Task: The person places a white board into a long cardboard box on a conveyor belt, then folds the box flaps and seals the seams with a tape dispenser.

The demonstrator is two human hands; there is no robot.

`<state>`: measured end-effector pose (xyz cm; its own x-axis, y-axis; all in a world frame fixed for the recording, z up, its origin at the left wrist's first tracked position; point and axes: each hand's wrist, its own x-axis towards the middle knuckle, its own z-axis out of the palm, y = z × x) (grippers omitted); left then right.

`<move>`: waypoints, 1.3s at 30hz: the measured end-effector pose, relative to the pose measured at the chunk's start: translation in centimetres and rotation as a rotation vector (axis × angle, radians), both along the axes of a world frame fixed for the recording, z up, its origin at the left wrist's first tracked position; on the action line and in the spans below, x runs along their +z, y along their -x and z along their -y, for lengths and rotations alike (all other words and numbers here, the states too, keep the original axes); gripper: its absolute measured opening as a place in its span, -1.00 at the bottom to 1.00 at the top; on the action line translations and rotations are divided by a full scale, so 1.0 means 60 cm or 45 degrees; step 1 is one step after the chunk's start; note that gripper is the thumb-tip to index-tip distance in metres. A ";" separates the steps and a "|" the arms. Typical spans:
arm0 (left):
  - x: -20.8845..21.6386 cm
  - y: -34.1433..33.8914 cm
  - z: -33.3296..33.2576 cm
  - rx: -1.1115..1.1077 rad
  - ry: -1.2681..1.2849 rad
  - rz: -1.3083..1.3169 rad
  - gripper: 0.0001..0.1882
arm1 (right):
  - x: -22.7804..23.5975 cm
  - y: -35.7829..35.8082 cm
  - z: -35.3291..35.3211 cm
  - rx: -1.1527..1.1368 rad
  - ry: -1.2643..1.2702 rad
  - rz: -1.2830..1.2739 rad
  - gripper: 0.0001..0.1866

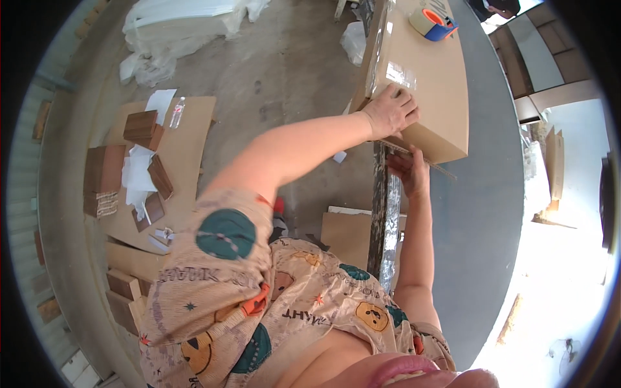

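A long brown cardboard box [443, 103] lies on the grey table, with shiny clear tape [401, 75] along its left side and top. At the box's near left corner is my left hand [391, 113], its fingers bent and closed on the cardboard edge. Just below it, my right hand [412, 171] reaches up to the near end, thumb and fingers around a thin cardboard flap [430, 165] that sticks out there. Some of its fingertips are hidden behind the flap. Farther along, a tape roll in a blue and orange holder [435, 24] rests on the box.
The grey tabletop [488, 213] runs along the right, its worn edge strip [381, 226] beside me. On the floor at left, a cardboard sheet [197, 136] bears brown boards [103, 169], white sheets and a clear bottle [177, 112]. Plastic-wrapped white panels [184, 22] lie farther back.
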<state>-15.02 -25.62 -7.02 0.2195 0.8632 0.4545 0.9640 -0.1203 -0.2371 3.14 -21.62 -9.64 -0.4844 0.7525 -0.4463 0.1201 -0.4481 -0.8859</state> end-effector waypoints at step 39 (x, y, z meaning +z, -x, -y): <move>0.024 0.098 -0.067 -0.075 0.307 0.207 -0.16 | 0.257 -0.022 -0.221 0.094 -0.306 0.710 -0.47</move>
